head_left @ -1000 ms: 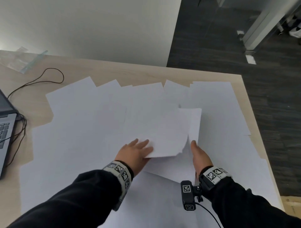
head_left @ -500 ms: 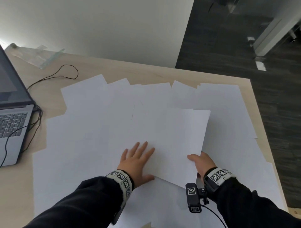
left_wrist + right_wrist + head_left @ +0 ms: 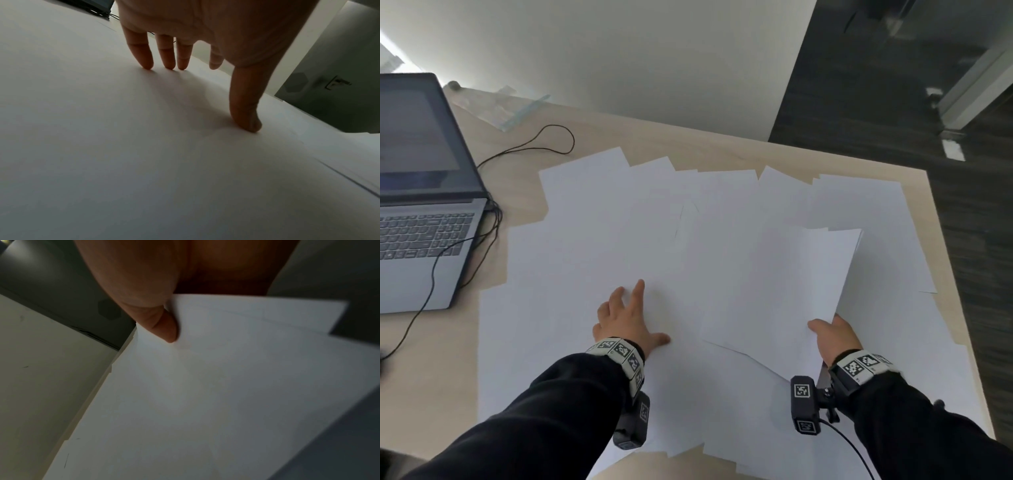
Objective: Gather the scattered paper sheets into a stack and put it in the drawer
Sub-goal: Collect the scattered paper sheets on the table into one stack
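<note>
Several white paper sheets (image 3: 619, 219) lie scattered and overlapping over the wooden table (image 3: 465, 359). My right hand (image 3: 832, 337) pinches the near corner of a small stack of sheets (image 3: 784, 284) held a little off the table; in the right wrist view the thumb (image 3: 164, 327) lies on top of the held sheets (image 3: 205, 386). My left hand (image 3: 626, 318) rests flat with spread fingers on a sheet left of the stack; its fingertips (image 3: 148, 65) and thumb touch the paper (image 3: 102, 146). No drawer is in view.
An open laptop (image 3: 424, 205) stands at the table's left edge with black cables (image 3: 524, 147) trailing from it. A clear plastic sleeve (image 3: 503, 106) lies at the far left corner. The table's right edge (image 3: 955, 274) drops to dark floor.
The right hand has carried the held stack to the right and lowered it flatter. The left hand has slid off the stack to the left and now lies on another sheet.
</note>
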